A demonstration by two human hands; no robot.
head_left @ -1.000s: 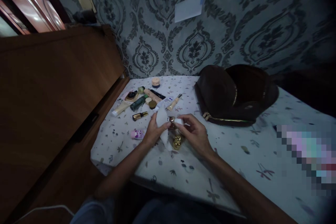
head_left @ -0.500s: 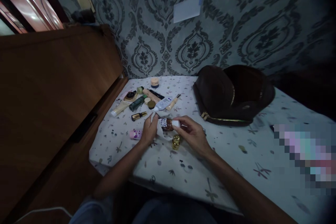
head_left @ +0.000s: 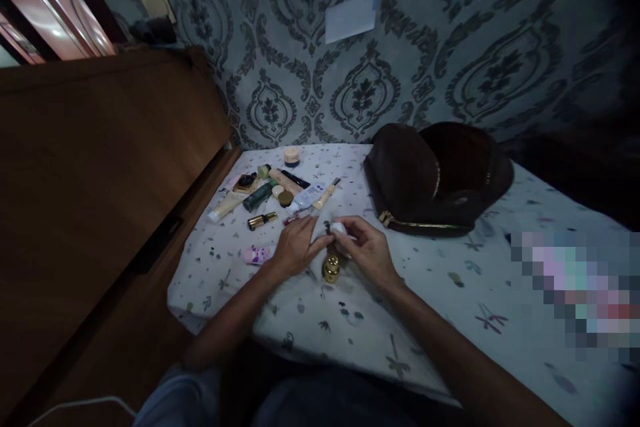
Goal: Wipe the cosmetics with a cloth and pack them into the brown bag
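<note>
My left hand (head_left: 297,247) is closed on a thin white wipe (head_left: 320,227), pressing it around a small brown bottle. Most of the bottle is hidden behind the wipe and fingers. My right hand (head_left: 369,248) pinches the bottle's white cap (head_left: 339,228). Just below the hands, a gold-capped bottle (head_left: 331,269) stands upright on the table. A pink tube (head_left: 257,255) with a purple pattern lies left of my left hand. Farther back lies a black and gold lipstick-like tube (head_left: 262,220).
Several cosmetics lie toward the wall, among them a dark green tube (head_left: 259,196), a pale blue tube (head_left: 309,195) and a cream-topped jar (head_left: 291,157). An open brown bag (head_left: 415,180) stands at the back right. A pixelated object (head_left: 575,280) lies at right. Wooden furniture (head_left: 110,147) borders the left.
My left hand has shifted right with the wipe, which now covers the bottle's patterned label. My right hand still holds the white cap. The view has shifted slightly.
</note>
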